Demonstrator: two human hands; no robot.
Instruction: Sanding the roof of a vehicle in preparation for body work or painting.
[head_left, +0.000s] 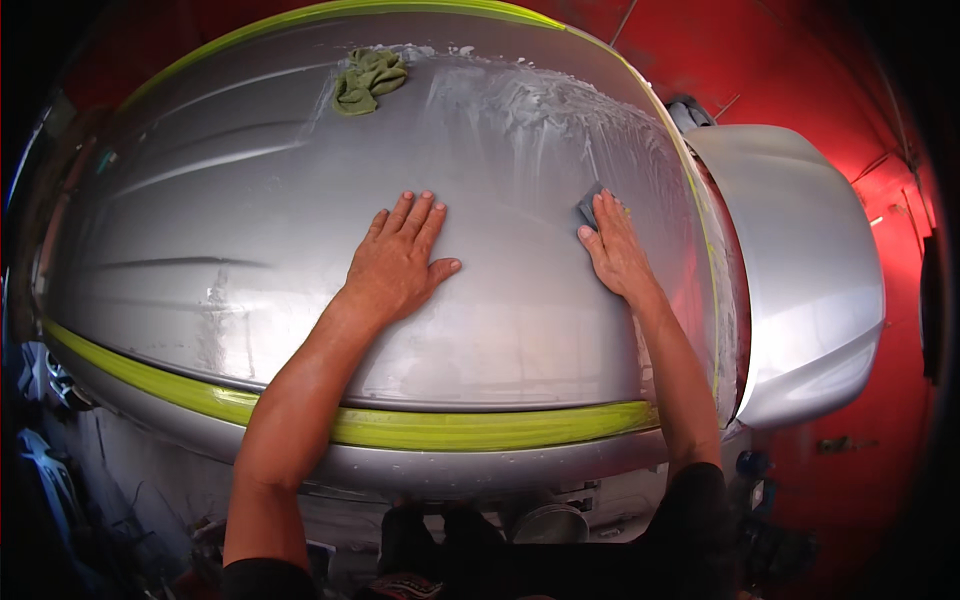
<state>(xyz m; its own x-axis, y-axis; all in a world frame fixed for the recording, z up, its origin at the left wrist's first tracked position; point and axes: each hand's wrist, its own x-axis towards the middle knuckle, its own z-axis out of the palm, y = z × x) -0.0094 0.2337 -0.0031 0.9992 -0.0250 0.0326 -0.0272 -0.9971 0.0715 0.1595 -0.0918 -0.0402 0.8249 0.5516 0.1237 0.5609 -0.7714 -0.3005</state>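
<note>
2 bare hands work on a broad silver vehicle panel [480,310]: the left hand [400,255] lies flat and apparently empty, fingers slightly spread; the right hand [618,240] holds a small grey pad [587,207] against the panel's right side. Flat, even pressure and overlapping strokes toward the far streaky residue [560,105] would probably serve best, sparing the near yellow-green tape [500,427].

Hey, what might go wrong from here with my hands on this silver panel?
Pale residue beyond the pad at your right hand might get caught under it and scratch the panel. Your left hand, flat on the panel, may leave prints. The crumpled green cloth could slip.
</note>
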